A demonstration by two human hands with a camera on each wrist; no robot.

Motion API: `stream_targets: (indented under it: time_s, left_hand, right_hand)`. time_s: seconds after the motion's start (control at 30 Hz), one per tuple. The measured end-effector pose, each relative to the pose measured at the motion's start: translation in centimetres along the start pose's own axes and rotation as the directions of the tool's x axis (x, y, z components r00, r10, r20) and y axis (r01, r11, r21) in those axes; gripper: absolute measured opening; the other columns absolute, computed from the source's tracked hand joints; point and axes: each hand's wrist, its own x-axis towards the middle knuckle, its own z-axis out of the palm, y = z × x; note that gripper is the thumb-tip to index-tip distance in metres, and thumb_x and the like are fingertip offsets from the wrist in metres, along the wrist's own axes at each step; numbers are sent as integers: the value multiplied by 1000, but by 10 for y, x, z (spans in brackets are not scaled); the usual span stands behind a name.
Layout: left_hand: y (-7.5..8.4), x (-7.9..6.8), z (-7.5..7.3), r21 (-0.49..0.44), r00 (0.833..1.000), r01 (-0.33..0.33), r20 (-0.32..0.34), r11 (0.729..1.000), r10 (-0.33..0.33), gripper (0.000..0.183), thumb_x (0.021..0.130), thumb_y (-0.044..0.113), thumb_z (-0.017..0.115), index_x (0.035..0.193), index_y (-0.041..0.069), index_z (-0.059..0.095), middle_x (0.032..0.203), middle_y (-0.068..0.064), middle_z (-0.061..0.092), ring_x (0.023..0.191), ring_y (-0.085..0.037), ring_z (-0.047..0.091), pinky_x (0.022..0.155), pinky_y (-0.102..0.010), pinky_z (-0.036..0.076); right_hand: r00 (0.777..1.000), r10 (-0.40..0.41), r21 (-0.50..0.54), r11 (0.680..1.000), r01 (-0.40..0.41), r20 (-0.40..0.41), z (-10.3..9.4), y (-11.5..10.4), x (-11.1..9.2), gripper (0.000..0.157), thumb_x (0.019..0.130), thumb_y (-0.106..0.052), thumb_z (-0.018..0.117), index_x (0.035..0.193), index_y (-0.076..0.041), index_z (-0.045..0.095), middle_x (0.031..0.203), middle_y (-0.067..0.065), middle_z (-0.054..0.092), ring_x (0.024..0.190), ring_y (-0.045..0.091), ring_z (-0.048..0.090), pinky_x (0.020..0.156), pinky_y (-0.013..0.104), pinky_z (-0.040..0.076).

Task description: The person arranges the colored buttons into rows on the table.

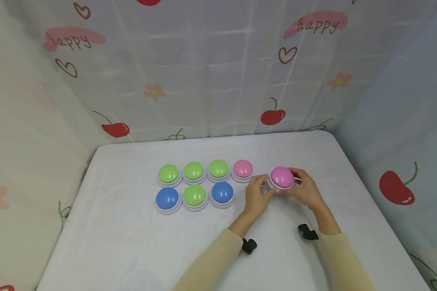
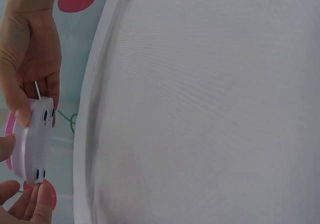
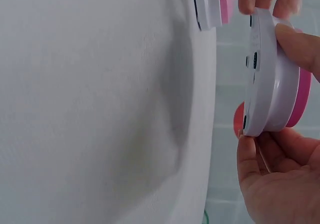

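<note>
Both hands hold a pink dome-topped push button with a white base, raised off the white table. My left hand grips its left side, with the thumb on the rim. On the opposite side, the fingers and thumb of my right hand pinch the base. A thin white strip shows by the right hand's fingers in the left wrist view. The button's underside faces the table, with small dark spots on it in the right wrist view. Just left of the hands, another pink button stands on the table.
Two rows of buttons stand on the white table. The back row has green buttons and the pink one; the front row has a blue button, a green one and another blue one. Patterned curtains surround the table.
</note>
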Motion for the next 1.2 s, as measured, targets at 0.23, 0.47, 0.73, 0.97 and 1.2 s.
stream_targets:
  time_s: [0.23,0.47,0.73,0.97,1.2]
  left_hand:
    - [-7,-12,-5,-7,999,31,-20,999,-32,53,76,12,82,124,1,64,117,-9,61,102,-18,62,82,-21,54]
    - [-13,-32,-13,-55,990,87,-107,995,-92,52,74,9,83,122,-2,64,115,-12,60,95,-20,61,79,-23,56]
    - [-18,-48,-17,-101,963,126,-226,987,-147,50,74,4,82,120,-3,65,113,-13,60,91,-19,61,78,-27,57]
    - [-18,-54,-18,-115,942,165,-277,980,-191,49,76,3,80,121,-3,65,116,-13,61,94,-19,60,80,-26,56]
    - [-22,-58,-17,-33,916,150,-371,988,-151,44,74,1,81,115,-5,68,112,-15,66,84,-20,61,71,-26,55]
  right_hand:
    - [997,-25,39,999,22,72,11,-8,-12,87,71,-13,87,142,3,39,142,25,44,130,43,43,108,58,38]
    - [987,-83,74,995,74,139,28,-5,-13,84,69,-11,88,139,3,44,138,23,48,128,41,46,109,55,39]
    - [980,-136,154,982,113,148,46,-5,-11,83,67,-5,88,138,4,47,136,23,52,127,39,49,108,41,41]
    - [974,-166,273,955,119,156,57,0,-4,81,65,2,87,135,6,47,134,26,52,125,39,49,101,10,41]
    - [970,-186,309,942,132,154,66,2,1,80,63,4,87,133,7,49,133,26,53,126,40,51,103,13,42]
